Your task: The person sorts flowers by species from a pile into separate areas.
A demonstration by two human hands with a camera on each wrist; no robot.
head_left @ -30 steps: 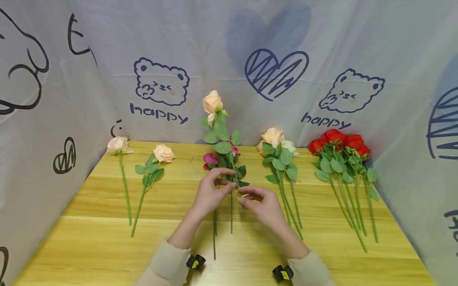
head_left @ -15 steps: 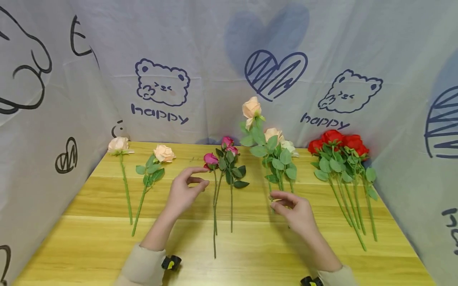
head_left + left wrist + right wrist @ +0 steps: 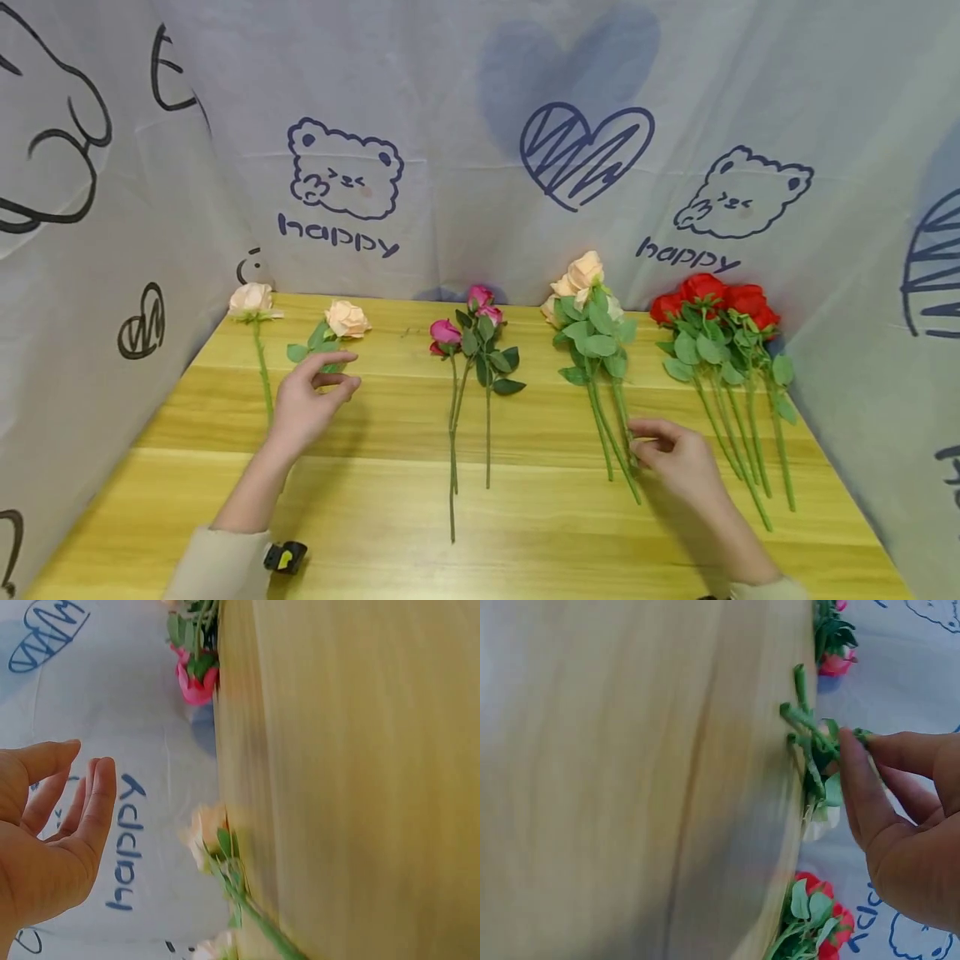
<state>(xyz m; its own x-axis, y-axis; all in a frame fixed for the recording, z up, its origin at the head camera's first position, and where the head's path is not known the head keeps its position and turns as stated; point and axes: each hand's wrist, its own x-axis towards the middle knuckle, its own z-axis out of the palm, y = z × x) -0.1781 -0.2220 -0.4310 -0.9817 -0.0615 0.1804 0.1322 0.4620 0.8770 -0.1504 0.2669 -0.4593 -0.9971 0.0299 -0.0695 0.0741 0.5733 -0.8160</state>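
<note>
My right hand (image 3: pixel 682 467) pinches the lower stem of a peach rose (image 3: pixel 585 271) between thumb and fingers. This rose lies tilted over a bunch of peach and white roses (image 3: pixel 592 400), its leaves overlapping theirs. In the right wrist view, a green stem end (image 3: pixel 861 736) pokes out at the fingertips. My left hand (image 3: pixel 307 404) hovers at the left with nothing in it, thumb and fingertips apart. Behind it is a single peach rose (image 3: pixel 347 319), its stem mostly hidden by the hand and forearm. A paler rose (image 3: pixel 251 298) lies farther left.
Several magenta roses (image 3: pixel 446 332) with dark leaves lie mid-table. Red roses (image 3: pixel 703 287) form a bunch at the right. The wooden table (image 3: pixel 375 500) ends at a printed cloth backdrop (image 3: pixel 465 167), which also hangs along both sides.
My right hand has carried the peach rose from above the magenta roses rightward and down onto the peach and white bunch. My left hand has let go of it and moved left.
</note>
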